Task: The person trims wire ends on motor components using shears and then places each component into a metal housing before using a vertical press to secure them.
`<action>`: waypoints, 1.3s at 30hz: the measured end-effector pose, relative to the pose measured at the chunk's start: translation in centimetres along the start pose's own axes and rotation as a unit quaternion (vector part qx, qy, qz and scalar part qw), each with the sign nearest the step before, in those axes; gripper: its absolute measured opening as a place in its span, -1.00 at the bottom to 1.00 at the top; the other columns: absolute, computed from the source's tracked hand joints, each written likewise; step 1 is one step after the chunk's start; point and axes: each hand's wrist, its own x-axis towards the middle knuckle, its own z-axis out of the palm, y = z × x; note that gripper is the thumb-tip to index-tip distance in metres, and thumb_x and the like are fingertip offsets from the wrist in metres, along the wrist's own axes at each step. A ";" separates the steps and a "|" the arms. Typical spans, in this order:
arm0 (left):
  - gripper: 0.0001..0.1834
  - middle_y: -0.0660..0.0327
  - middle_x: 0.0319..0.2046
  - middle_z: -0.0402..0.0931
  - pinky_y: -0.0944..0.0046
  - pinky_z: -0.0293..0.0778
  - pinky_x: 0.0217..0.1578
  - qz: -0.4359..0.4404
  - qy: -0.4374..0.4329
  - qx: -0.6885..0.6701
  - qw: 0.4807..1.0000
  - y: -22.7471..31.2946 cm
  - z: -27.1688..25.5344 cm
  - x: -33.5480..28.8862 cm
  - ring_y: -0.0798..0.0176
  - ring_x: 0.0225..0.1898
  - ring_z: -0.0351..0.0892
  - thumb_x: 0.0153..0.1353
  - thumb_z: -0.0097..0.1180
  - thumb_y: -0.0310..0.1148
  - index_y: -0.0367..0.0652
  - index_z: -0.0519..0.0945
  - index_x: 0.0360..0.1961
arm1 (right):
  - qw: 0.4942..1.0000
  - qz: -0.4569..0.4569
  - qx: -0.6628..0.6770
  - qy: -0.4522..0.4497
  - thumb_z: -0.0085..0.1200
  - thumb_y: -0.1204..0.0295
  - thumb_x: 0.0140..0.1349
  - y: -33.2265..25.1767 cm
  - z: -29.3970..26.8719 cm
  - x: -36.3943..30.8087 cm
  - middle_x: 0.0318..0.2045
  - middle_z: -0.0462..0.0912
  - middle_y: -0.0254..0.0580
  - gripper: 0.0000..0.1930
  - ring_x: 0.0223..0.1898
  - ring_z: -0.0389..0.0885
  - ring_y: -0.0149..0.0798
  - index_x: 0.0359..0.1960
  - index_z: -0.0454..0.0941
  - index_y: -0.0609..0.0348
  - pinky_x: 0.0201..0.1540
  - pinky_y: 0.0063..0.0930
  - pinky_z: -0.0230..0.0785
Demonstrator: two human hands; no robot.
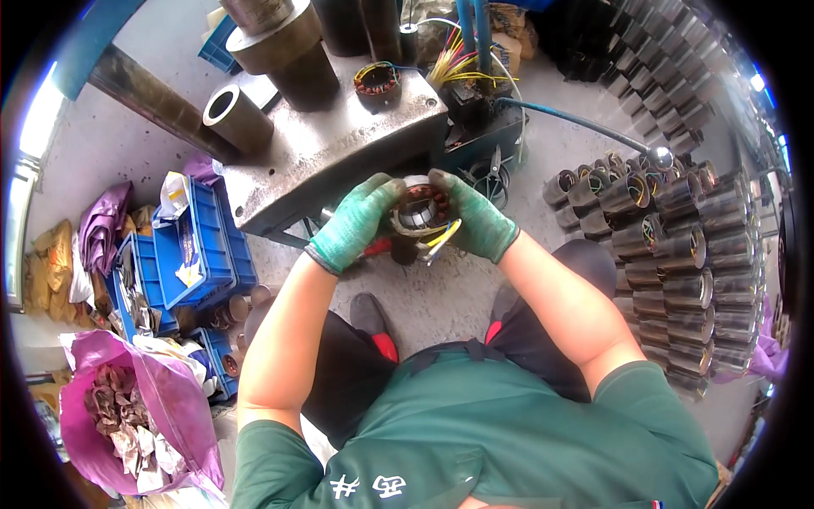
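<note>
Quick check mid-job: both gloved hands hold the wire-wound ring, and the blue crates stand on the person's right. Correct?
Not quite: the head view shows the blue crates on the person's left. The left hand and right hand, both gloved, do hold the wire-wound ring.

Motor-assembly workshop, as indicated by a heavy steel machine bed (335,142) bearing thick metal cylinders (305,78), a wound stator (422,206) with loose leads, tiered tubular metal housings (680,244), and blue plastic crates (222,246) beside bare grey flooring (432,314).

green shirt (500,420) | left front: two white characters | printed side by side
</note>
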 end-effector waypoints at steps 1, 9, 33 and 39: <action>-0.64 0.31 -0.20 0.60 0.34 0.57 -0.14 -0.001 0.020 0.000 1.000 -0.4 0.1 0.2 0.43 -0.24 0.59 0.55 -0.02 -0.12 -0.19 0.59 0.04 | 0.998 0.003 0.052 0.019 0.12 -0.03 0.47 0.5 -0.1 0.3 0.10 0.71 -0.08 -0.43 0.08 0.73 -0.08 0.24 0.53 0.21 0.25 0.01 0.55; -0.77 0.27 -0.24 0.61 0.39 0.52 -0.26 0.115 0.144 0.095 0.978 0.3 -0.7 0.2 0.43 -0.32 0.55 0.46 0.05 -0.35 -0.22 0.61 0.01 | 0.982 -0.107 0.152 0.035 0.06 -0.03 0.49 -0.3 0.6 0.2 0.13 0.70 -0.10 -0.48 0.17 0.67 -0.06 0.23 0.55 0.10 0.29 0.16 0.48; -0.73 0.16 -0.25 0.67 0.29 0.67 -0.32 0.024 0.075 -0.266 0.961 -0.7 3.3 0.3 0.31 -0.33 0.69 0.53 0.03 -0.41 -0.23 0.59 0.15 | 0.989 -0.105 0.076 0.069 0.04 -0.14 0.47 2.7 -1.3 -0.4 0.12 0.66 -0.06 -0.37 -0.01 0.72 -0.03 0.35 0.43 0.03 0.05 -0.01 0.64; -0.70 0.11 -0.12 0.66 0.26 0.68 -0.31 0.072 0.052 -0.233 0.968 -0.7 2.0 -0.5 0.32 -0.29 0.70 0.54 0.09 -0.25 -0.24 0.58 0.10 | 0.913 0.215 -0.252 0.239 0.09 -0.13 0.43 3.5 -8.4 -1.0 0.07 0.67 0.08 -0.31 -0.12 0.74 0.03 0.32 0.44 0.20 -0.10 -0.01 0.67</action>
